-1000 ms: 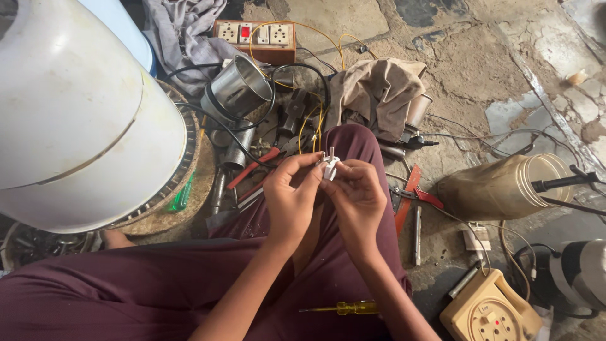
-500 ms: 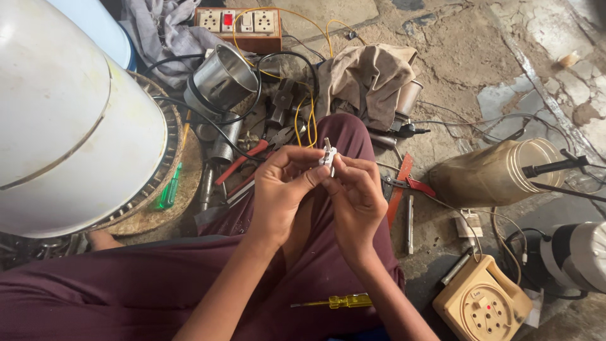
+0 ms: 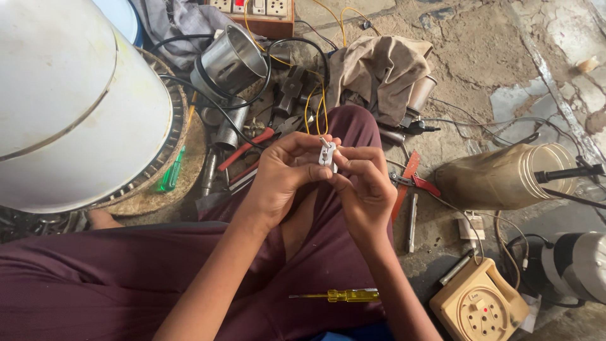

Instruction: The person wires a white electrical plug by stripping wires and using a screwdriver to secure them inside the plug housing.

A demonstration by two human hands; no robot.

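You see no packages, signs or screens; only a small white tag (image 3: 469,227) lies at four o'clock.

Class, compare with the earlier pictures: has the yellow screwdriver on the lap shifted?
No. The yellow screwdriver lies in the same spot on the maroon cloth of the lap; only the head camera drifted.

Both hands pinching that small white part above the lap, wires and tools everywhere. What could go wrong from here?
1. The small white part is held only by fingertips of the left hand and right hand; a slip could drop it into the tool clutter below.
2. Yellow wires run up toward the switch board; if powered, shock is possible with bare hands.
3. The yellow screwdriver lies loose on the lap and may roll off.
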